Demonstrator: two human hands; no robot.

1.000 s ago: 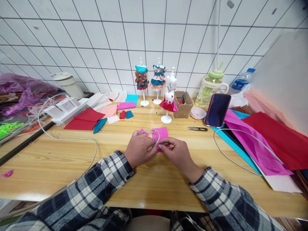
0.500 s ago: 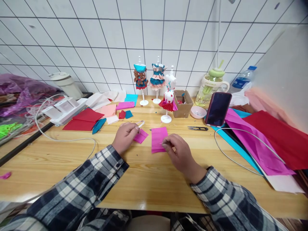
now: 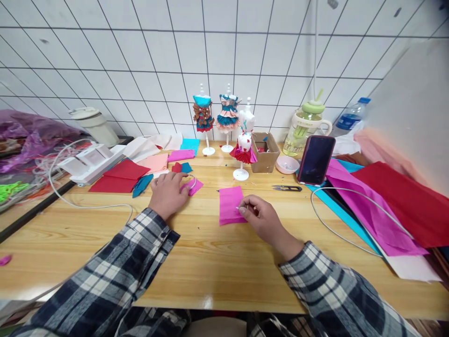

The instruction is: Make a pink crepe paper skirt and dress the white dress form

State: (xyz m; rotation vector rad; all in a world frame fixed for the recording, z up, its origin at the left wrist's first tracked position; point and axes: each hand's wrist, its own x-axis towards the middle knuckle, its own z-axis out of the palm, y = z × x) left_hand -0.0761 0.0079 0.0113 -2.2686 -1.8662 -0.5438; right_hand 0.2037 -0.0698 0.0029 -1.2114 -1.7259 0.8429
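Observation:
My left hand (image 3: 170,194) lies low over the table with its fingers spread. Its thumb and forefinger are beside a thin white ring-like strip (image 3: 194,179), which sits over a small magenta paper piece (image 3: 197,187). Part of that piece is hidden by the hand. My right hand (image 3: 261,215) is closed in a pinch at the right edge of a magenta crepe-paper rectangle (image 3: 229,203). A tiny white bit (image 3: 237,208) shows at its fingertips; what it is, I cannot make out.
Three small dressed mannequins (image 3: 242,150) stand at the back, beside a cardboard box (image 3: 265,159). Thread snips (image 3: 286,188), a pink dish (image 3: 287,164) and a propped phone (image 3: 315,160) are to the right. Red paper (image 3: 119,178) and a power strip (image 3: 93,164) are left.
My left hand has moved left and away from me, its fingers spreading from a pinch on the white strip. The small magenta piece has shifted the same way. My right hand stays nearly in place.

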